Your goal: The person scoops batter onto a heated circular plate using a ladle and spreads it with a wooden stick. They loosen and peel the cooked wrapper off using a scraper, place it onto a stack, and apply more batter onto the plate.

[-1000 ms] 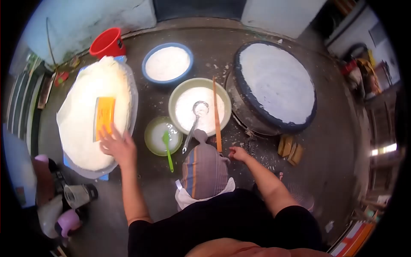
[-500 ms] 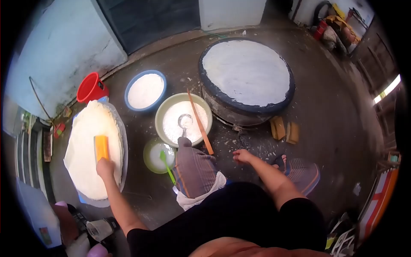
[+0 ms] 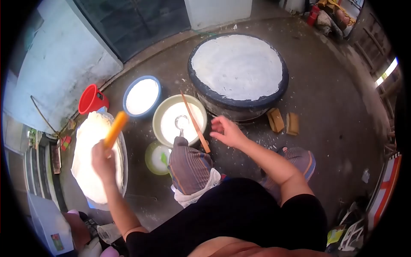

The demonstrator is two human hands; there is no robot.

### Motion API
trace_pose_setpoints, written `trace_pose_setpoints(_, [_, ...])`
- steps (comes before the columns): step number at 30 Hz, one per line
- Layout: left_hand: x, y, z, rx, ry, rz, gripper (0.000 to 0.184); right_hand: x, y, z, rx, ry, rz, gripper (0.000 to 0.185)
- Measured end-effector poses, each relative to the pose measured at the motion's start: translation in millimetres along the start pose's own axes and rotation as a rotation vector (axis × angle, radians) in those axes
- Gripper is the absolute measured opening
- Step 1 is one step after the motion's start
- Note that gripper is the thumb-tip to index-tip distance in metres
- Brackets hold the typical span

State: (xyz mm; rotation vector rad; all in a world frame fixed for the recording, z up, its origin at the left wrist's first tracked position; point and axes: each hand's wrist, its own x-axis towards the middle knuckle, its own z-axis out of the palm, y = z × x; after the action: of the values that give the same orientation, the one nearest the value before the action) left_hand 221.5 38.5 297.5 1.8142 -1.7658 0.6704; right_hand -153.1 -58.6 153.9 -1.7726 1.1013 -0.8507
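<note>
My left hand [image 3: 104, 162] is closed around an orange flat tool [image 3: 115, 129] that looks like a scraper, raised over a stack of thin pale sheets [image 3: 92, 171]. My right hand [image 3: 230, 132] holds nothing; its fingers are loosely bent and apart, just right of a pale green bowl [image 3: 156, 132] of white batter. A metal ladle [image 3: 181, 122] sits in that batter, and a wooden stick [image 3: 195, 121] leans across the rim. Beyond my right hand, a thin white layer [image 3: 237, 66] covers a large round griddle with a dark rim [image 3: 239, 103].
A blue basin [image 3: 159, 96] of white stuff and a red bucket [image 3: 91, 100] stand at the upper left. Partly behind my knee is a small green bowl [image 3: 150, 160] with a green utensil [image 3: 163, 158]. Two brownish blocks [image 3: 275, 120] lie right of the griddle.
My left hand has lifted and tilted the orange tool up off the pale sheets. My right hand has risen forward and left toward the batter bowl. The whole view has shifted slightly.
</note>
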Motion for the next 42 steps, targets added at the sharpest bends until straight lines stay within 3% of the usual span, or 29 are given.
trace_pose_setpoints(2, [8.1,59.3,15.9,-0.059,-0.14,0.074,0.032,6.5,-45.4,-16.3,-0.088,0.065,-0.097,0.051])
trace_pose_setpoints(4, [9.2,105.8,47.8,-0.132,-0.203,0.263,0.034,11.5,-76.0,-33.7,-0.508,0.311,-0.554,0.058])
trace_pose_setpoints(7, [13.3,180.2,70.4,-0.427,-0.257,0.442,0.027,9.0,-87.0,-62.0,-0.73,0.238,-0.621,0.05])
trace_pose_setpoints(8, [17.3,199.6,75.6,-0.47,-0.385,0.465,0.027,6.9,-76.5,-70.3,-0.732,0.225,-0.626,0.05])
trace_pose_setpoints(10, [24.1,230.5,89.9,-0.626,-0.404,0.5,0.029,-0.7,-44.9,-90.2,-0.724,-0.138,-0.262,0.036])
trace_pose_setpoints(12, [32.5,254.5,106.0,-0.713,-0.346,0.502,0.046,-7.1,-23.8,-115.9,-0.592,-0.087,-0.218,0.023])
trace_pose_setpoints(13, [42.3,267.9,109.1,-0.702,-0.271,0.512,0.053,-8.4,-14.8,-128.2,-0.539,-0.039,-0.087,0.023])
trace_pose_setpoints(16, [53.2,307.2,114.9,-0.902,-0.234,0.446,0.046,1.1,41.9,-164.8,-0.391,0.164,0.128,0.026])
trace_pose_setpoints(19, [45.1,339.8,136.9,-1.054,-0.205,0.521,0.033,23.0,88.5,-199.0,-0.251,0.348,0.177,0.031])
trace_pose_setpoints(24, [15.1,367.1,171.3,-1.197,-0.362,0.481,0.019,71.5,83.7,-220.4,-0.484,0.27,0.21,0.037])
trace_pose_setpoints(26, [9.4,372.4,175.9,-1.106,-0.499,0.615,0.019,97.0,86.1,-219.4,-0.677,0.214,0.236,0.037])
trace_pose_setpoints(30, [11.8,379.5,189.4,-1.072,-0.515,0.674,0.019,136.9,104.3,-213.0,-0.621,0.112,0.243,0.039])
trace_pose_setpoints(32, [19.4,380.0,192.9,-1.023,-0.631,0.707,0.022,152.2,107.9,-210.6,-0.661,0.07,0.252,0.04])
trace_pose_setpoints(42, [30.0,380.0,212.1,-0.946,-0.51,0.675,0.019,187.7,100.7,-218.4,-0.831,0.197,0.39,0.039])
